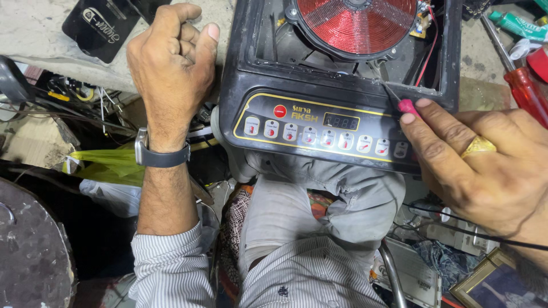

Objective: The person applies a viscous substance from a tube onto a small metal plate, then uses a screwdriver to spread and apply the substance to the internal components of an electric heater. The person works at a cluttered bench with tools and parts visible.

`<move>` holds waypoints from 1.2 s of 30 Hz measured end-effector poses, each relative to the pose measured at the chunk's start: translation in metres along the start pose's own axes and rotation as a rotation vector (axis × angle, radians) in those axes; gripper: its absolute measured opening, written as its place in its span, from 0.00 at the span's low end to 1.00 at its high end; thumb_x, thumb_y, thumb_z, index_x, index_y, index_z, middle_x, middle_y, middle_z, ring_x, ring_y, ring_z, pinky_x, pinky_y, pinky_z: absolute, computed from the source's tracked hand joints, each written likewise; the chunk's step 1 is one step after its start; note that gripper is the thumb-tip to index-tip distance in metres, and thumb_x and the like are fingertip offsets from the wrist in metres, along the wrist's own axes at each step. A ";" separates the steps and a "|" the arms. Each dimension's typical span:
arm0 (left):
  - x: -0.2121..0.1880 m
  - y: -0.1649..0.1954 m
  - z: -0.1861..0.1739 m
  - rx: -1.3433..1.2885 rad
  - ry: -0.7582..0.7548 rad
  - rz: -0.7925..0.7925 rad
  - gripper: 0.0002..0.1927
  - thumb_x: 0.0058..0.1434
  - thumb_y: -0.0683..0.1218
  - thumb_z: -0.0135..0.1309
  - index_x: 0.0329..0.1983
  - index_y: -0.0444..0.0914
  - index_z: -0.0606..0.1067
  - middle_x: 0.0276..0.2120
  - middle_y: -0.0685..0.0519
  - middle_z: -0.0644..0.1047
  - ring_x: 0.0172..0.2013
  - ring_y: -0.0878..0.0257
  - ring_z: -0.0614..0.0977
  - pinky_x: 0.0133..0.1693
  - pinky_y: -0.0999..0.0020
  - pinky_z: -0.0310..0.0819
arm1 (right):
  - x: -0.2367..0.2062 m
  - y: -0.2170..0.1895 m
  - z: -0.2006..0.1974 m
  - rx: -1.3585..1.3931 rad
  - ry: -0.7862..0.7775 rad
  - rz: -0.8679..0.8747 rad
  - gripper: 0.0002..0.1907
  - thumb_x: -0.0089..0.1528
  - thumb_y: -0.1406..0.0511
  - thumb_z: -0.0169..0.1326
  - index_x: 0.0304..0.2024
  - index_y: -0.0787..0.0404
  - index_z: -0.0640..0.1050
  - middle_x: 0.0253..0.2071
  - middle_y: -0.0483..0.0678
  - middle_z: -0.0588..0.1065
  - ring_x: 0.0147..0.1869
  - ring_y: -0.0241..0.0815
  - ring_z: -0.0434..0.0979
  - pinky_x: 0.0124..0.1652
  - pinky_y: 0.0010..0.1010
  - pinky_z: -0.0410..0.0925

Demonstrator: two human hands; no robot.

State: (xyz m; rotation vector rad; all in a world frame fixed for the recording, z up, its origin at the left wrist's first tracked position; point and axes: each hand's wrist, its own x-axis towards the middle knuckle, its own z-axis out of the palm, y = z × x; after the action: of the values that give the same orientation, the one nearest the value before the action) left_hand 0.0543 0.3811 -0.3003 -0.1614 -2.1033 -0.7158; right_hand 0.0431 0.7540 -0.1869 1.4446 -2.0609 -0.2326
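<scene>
An opened black induction cooker lies before me with its red copper coil exposed and its button panel facing me. My right hand, wearing a gold ring, pinches a small pink-handled probe whose thin dark tip touches the inner edge of the cooker frame above the panel. My left hand is curled into a loose fist and rests on the bench against the cooker's left side, with a dark wristwatch on the wrist.
A red-handled screwdriver and green tubes lie at the right. A flat black pouch sits at the top left. Tangled wires and clutter fill the left side, a round dark lid is at the bottom left, and cables cross the bottom right.
</scene>
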 end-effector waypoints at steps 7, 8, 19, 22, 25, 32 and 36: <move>-0.001 0.002 -0.001 -0.026 -0.018 -0.036 0.10 0.70 0.37 0.64 0.50 0.32 0.75 0.31 0.52 0.80 0.30 0.66 0.81 0.35 0.72 0.72 | -0.006 0.001 -0.008 0.010 -0.041 -0.035 0.20 0.52 0.70 0.61 0.48 0.64 0.85 0.50 0.54 0.83 0.38 0.43 0.78 0.35 0.32 0.64; 0.000 0.002 0.000 -0.023 -0.010 -0.007 0.10 0.70 0.37 0.63 0.49 0.32 0.75 0.31 0.52 0.80 0.30 0.66 0.81 0.35 0.72 0.73 | -0.008 0.001 -0.008 0.010 -0.046 -0.043 0.21 0.51 0.70 0.61 0.48 0.64 0.85 0.50 0.54 0.83 0.38 0.43 0.78 0.34 0.32 0.64; 0.005 0.017 -0.002 -0.009 -0.026 -0.025 0.10 0.69 0.37 0.62 0.50 0.31 0.75 0.28 0.51 0.79 0.27 0.65 0.80 0.32 0.71 0.71 | -0.023 0.002 -0.011 -0.021 -0.046 0.045 0.17 0.57 0.74 0.60 0.49 0.65 0.83 0.50 0.54 0.81 0.39 0.44 0.77 0.36 0.33 0.66; 0.002 0.015 -0.002 -0.010 -0.040 -0.025 0.08 0.71 0.37 0.62 0.50 0.29 0.75 0.28 0.50 0.79 0.30 0.65 0.80 0.35 0.71 0.72 | -0.051 0.008 -0.005 -0.039 -0.043 0.148 0.15 0.61 0.74 0.60 0.51 0.65 0.82 0.50 0.53 0.81 0.41 0.43 0.77 0.40 0.31 0.67; -0.003 0.014 0.002 -0.079 -0.083 -0.072 0.08 0.73 0.35 0.58 0.53 0.27 0.76 0.32 0.50 0.80 0.33 0.69 0.81 0.38 0.76 0.74 | -0.100 0.014 0.001 0.197 0.136 0.537 0.14 0.63 0.73 0.62 0.51 0.66 0.81 0.49 0.52 0.80 0.43 0.40 0.77 0.43 0.28 0.68; -0.030 0.007 0.015 -0.265 -0.127 -0.361 0.13 0.77 0.38 0.53 0.62 0.28 0.72 0.40 0.53 0.76 0.36 0.71 0.74 0.40 0.80 0.68 | -0.197 -0.008 0.028 0.600 0.511 1.254 0.12 0.69 0.71 0.66 0.53 0.67 0.80 0.47 0.48 0.79 0.47 0.34 0.78 0.50 0.22 0.71; -0.044 -0.006 0.020 -0.181 -0.165 -0.293 0.15 0.78 0.38 0.50 0.65 0.29 0.71 0.43 0.52 0.76 0.40 0.70 0.76 0.45 0.79 0.71 | -0.211 -0.011 0.035 0.421 0.363 1.148 0.10 0.70 0.71 0.70 0.49 0.70 0.82 0.42 0.53 0.81 0.44 0.36 0.79 0.48 0.22 0.70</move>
State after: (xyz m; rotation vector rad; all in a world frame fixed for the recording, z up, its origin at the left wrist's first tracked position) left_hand 0.0650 0.3935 -0.3461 -0.0104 -2.2426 -1.1015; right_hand 0.0796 0.9328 -0.2989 0.2510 -2.3257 0.8871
